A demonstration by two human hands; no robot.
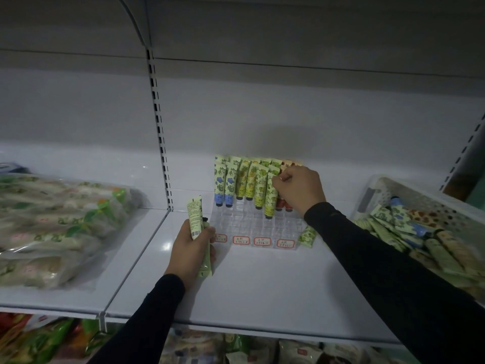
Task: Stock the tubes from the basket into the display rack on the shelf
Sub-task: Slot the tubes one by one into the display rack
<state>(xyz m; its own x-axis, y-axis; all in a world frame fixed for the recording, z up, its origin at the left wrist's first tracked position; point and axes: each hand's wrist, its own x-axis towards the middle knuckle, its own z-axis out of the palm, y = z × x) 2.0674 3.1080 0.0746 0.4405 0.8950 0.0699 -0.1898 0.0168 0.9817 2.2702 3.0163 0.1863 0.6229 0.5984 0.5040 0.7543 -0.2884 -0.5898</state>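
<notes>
White shelf (262, 285) spans the view. At 9 o'clock on it, clear bags of packaged goods (60, 227). At 3 o'clock, a white perforated basket (409, 195) holding a loose heap of tubes (425, 240). Centre, against the back wall: a clear stepped display rack (252, 229), price labels along its front edge. Stocked tubes stand upright in its back rows, blue-capped at 9 o'clock, then yellow, green, red toward 3 o'clock. One green tube (308, 236) lies flat on the shelf just beside the rack's 3 o'clock end. Right hand (299, 190), fingers curled, pinching the top of a green-patterned tube (271, 198) standing in the rack. Left hand (193, 252) at the rack's 7 o'clock, fingers wrapped round pale green tubes (196, 219).
</notes>
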